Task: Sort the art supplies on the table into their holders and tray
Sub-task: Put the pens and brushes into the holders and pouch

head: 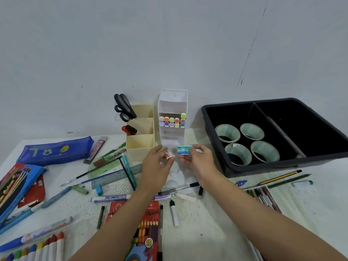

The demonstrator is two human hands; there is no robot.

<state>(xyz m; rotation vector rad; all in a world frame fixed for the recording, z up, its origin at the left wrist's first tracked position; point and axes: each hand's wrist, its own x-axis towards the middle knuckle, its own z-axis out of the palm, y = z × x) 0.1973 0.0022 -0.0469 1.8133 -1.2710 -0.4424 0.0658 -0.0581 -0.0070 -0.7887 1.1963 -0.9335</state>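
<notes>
My left hand pinches a small white and red eraser-like piece. My right hand pinches a blue staples box marked No.10. Both are held just in front of the white tiered holder, which has coloured markers in its middle shelf. To its left stands a cream three-part holder with black scissors in the back part and a red-capped item in the middle one. A black tray with several tape rolls sits at the right.
Loose pens, pencils, rulers and a marker lie across the white table. A blue pencil case and coloured pencil boxes lie to the left and front. Crayons sit at the bottom left, felt pens at the right.
</notes>
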